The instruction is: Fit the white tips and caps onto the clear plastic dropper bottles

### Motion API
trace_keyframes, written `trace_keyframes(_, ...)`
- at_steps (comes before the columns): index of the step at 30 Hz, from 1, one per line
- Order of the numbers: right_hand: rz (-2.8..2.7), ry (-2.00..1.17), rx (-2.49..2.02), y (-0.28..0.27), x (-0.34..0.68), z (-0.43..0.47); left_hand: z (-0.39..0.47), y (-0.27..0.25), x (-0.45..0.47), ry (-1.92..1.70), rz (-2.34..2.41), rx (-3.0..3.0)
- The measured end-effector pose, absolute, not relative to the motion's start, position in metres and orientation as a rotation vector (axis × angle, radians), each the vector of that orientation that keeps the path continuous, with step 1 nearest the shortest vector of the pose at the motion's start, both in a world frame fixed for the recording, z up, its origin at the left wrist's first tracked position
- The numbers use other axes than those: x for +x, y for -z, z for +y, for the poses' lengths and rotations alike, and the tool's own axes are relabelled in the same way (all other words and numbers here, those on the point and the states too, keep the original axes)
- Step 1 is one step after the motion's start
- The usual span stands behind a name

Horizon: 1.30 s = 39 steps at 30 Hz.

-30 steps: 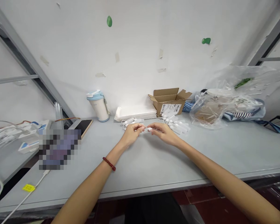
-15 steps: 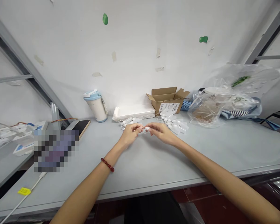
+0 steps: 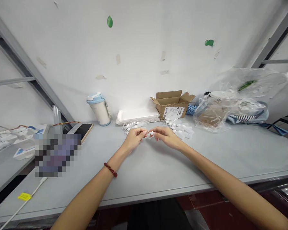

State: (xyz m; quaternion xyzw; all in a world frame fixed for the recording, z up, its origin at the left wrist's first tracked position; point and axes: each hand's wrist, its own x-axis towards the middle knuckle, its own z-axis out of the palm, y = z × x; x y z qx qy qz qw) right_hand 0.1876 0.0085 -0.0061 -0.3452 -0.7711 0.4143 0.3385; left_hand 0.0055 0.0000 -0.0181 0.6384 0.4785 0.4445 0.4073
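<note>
Just above the grey table, my left hand [image 3: 135, 138] and my right hand [image 3: 166, 137] meet, nearly fingertip to fingertip. The right thumb and fingers pinch a small white piece [image 3: 151, 133] with a thin pale loop hanging under it. My left thumb and forefinger are pressed together at its other side; what they grip is too small to make out. Behind the left hand lie white tags with thin string loops [image 3: 133, 124]. Several more flat white tags [image 3: 182, 129] are heaped behind the right hand.
Along the wall stand a blue-lidded cup [image 3: 99, 110], a stack of white trays or sheets [image 3: 138, 116] and an open cardboard box [image 3: 171, 103]. Plastic bags [image 3: 213, 111] lie at the right. A phone [image 3: 85, 131], partly blurred, and a white cable [image 3: 36, 188] are at the left.
Both hands stay in almost the same place. Their fingertips are slightly further apart around the white piece. The whole view has shifted a little.
</note>
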Motion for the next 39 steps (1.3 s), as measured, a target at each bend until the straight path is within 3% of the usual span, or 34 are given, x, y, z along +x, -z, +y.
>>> trace_keyframes(8, -2.003, -1.103, -0.907, 0.009, 0.187, 0.011, 0.0, 0.019, 0.005, -1.1, 1.168, 1.571)
trace_keyframes(20, -2.062, -1.122, -0.877, 0.019, 0.189, 0.011, -0.006, 0.023, 0.006, -0.973, 1.319, 2.051)
trace_keyframes(33, -2.031, -1.213, -0.824, 0.027, 0.187, 0.013, -0.007, 0.027, 0.008, -0.98, 1.266, 1.995)
trace_keyframes(39, -1.952, -1.194, -0.883, 0.019, 0.186, 0.015, 0.003, 0.016, -0.004, -0.972, 1.206, 1.683)
